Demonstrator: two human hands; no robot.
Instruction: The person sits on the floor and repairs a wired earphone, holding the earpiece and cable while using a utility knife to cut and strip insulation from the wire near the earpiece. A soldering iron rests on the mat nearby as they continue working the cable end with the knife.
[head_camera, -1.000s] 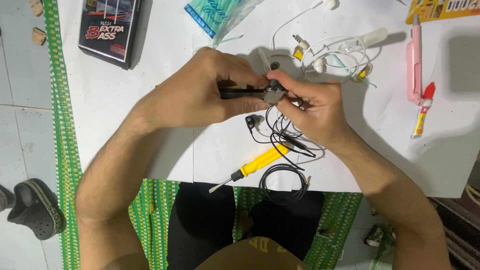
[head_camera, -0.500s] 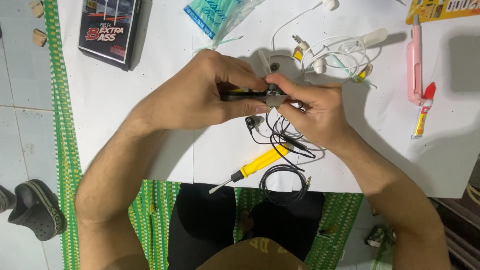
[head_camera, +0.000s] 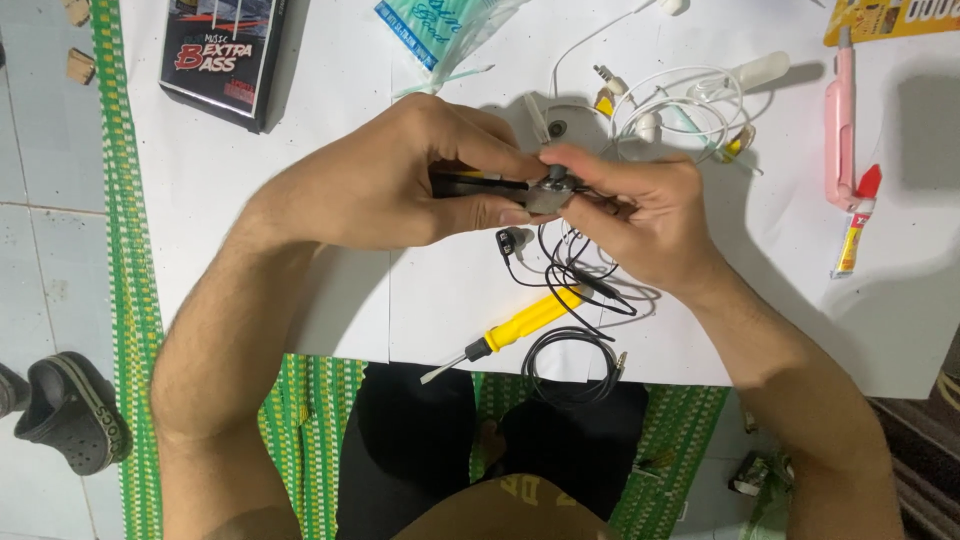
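Head view, the only one supplied. We take the white sheet (head_camera: 250, 180) as our landmark.

Over the sheet's middle we find the left hand (head_camera: 400, 180) closed around a black tool (head_camera: 470, 184), held level with its tip pointing toward the other hand. The right hand (head_camera: 630, 215) pinches a small grey earbud (head_camera: 551, 189) between thumb and fingertips. Tool tip and earbud meet; whether the tip is inside the shell we cannot tell.

The earbud's black cable (head_camera: 565, 350) hangs from the right hand to the sheet's near edge, where it coils. A second black bud (head_camera: 508, 240) lies just below the hands. A yellow screwdriver (head_camera: 520, 322) lies untouched at the near edge, beside the coil.

At the far edge: a white earphone tangle (head_camera: 680, 100) and a green packet (head_camera: 430, 30). A black box (head_camera: 225, 55) sits far left; a pink tool (head_camera: 843, 130) and a glue tube (head_camera: 855, 225) far right.

Judgement: the step in hand is fine work on the earbud body. The next move calls for a steady pinch and light tool pressure, lest the tip slip.
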